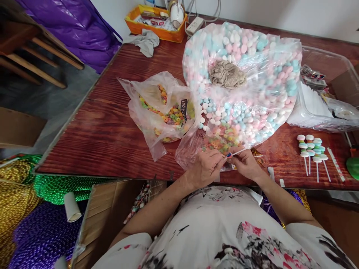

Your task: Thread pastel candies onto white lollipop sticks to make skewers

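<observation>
My left hand (206, 167) and my right hand (246, 163) meet at the table's near edge, both closed in a pinch. Between them lies a thin white stick (238, 151) with a small blue piece at the end near my left fingertips. Just beyond my hands a large clear bag (246, 74) of pink, blue and white round candies lies open on the table, with a pile of coloured ring candies (223, 140) at its mouth. A brown cloth (227, 74) rests on top of this bag.
A smaller clear bag of coloured rings (165, 112) lies to the left. Finished candy sticks (312, 151) lie at the right, near a clear tub of white sticks (316, 106). An orange tray (157, 23) stands far back. The wooden table (106, 127) has beaded bags (33, 209) beside it.
</observation>
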`<state>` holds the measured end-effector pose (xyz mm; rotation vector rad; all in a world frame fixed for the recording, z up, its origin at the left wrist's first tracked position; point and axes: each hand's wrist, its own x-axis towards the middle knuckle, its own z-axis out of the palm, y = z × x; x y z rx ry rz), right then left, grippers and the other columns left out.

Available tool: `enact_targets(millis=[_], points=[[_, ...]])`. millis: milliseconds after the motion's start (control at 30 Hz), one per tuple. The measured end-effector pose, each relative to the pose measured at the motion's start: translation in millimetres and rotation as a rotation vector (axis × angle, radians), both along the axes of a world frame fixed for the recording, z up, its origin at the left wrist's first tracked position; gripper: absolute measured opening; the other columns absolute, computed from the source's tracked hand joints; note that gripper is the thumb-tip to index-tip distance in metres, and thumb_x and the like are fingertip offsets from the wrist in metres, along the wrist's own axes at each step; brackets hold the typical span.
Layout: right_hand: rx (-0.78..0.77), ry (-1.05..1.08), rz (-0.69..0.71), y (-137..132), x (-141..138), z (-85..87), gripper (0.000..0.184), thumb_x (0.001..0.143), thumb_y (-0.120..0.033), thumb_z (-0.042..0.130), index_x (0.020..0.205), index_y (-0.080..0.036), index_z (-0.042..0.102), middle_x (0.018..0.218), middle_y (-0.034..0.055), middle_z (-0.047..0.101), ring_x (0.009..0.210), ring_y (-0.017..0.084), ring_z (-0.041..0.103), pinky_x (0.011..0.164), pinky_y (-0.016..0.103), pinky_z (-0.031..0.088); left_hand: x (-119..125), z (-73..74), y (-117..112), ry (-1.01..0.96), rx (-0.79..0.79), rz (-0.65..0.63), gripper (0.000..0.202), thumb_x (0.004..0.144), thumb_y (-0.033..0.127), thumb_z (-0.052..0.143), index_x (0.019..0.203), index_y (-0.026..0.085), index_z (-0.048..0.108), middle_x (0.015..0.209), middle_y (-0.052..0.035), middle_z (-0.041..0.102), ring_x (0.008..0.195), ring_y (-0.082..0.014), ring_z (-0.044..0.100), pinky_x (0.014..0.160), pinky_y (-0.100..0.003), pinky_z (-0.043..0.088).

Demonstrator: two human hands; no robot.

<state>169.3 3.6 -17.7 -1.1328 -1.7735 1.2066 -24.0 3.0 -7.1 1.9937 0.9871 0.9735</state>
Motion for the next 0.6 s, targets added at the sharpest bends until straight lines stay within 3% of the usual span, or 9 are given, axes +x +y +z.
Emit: enact_targets(millis=[67, 167, 233, 300, 467, 600], points=[[0.288, -0.151, 0.11, -2, 7, 5.1, 0.015, 0.091, -0.015, 0.05, 0.086, -0.018, 0.063, 0.074, 0.0031, 0.06, 0.068, 0.016, 0.055, 0.062, 0.03, 0.048, -4, 6.1, 1, -0.049, -0.195, -0.074, 0.031, 0.091, 0.029, 0.058, 0.064, 0.015, 0.066, 0.066, -0.0049, 0.065, 0.064, -0.0144, 0.058, 0.063, -0.027, 0.046], [0.752, -0.272, 0.311, -7, 14, 11.3, 0.022, 0.09, -0.01, 0.043, 0.1, -0.018, 0.061, 0.083, 0.0078, 0.062, 0.078, 0.021, 0.057, 0.069, 0.038, 0.053, -10, 12.7, 3, -0.202, -0.719, -0.287, 0.03, 0.08, 0.033, 0.068, 0.056, 0.016, 0.063, 0.052, -0.0001, 0.056, 0.049, -0.0107, 0.047, 0.049, -0.024, 0.038], [0.932, -0.282, 0.461, -9, 17, 14.9, 0.024, 0.092, -0.012, 0.042, 0.104, -0.019, 0.061, 0.083, 0.0082, 0.061, 0.075, 0.021, 0.056, 0.071, 0.042, 0.054, -12, 14.4, 3, -0.26, -1.069, -0.422, 0.023, 0.07, 0.032, 0.075, 0.056, 0.016, 0.067, 0.049, 0.0003, 0.057, 0.042, -0.0094, 0.044, 0.041, -0.023, 0.032], [1.015, -0.244, 0.572, -9, 18, 19.1, 0.024, 0.094, -0.014, 0.042, 0.105, -0.021, 0.062, 0.082, 0.0078, 0.062, 0.071, 0.021, 0.056, 0.071, 0.044, 0.055, -11, 15.0, 3, -0.273, -1.276, -0.49, 0.017, 0.062, 0.03, 0.08, 0.057, 0.016, 0.071, 0.048, -0.0006, 0.06, 0.038, -0.0094, 0.044, 0.036, -0.022, 0.03], [1.116, -0.116, 0.679, -6, 14, 29.5, 0.024, 0.094, -0.015, 0.045, 0.107, -0.02, 0.064, 0.084, 0.0085, 0.065, 0.076, 0.021, 0.06, 0.074, 0.041, 0.057, -6, 15.9, 0, -0.236, -1.37, -0.672, 0.021, 0.057, 0.035, 0.086, 0.054, 0.019, 0.073, 0.046, -0.0018, 0.061, 0.036, -0.0116, 0.046, 0.033, -0.023, 0.033], [1.131, -0.186, 0.719, -2, 10, 31.7, 0.019, 0.095, -0.017, 0.047, 0.097, -0.023, 0.064, 0.075, 0.0044, 0.063, 0.063, 0.017, 0.055, 0.061, 0.036, 0.051, -2, 14.3, 1, -0.179, -1.312, -0.797, 0.029, 0.062, 0.045, 0.085, 0.056, 0.02, 0.072, 0.049, -0.0014, 0.06, 0.04, -0.0118, 0.047, 0.038, -0.025, 0.037]])
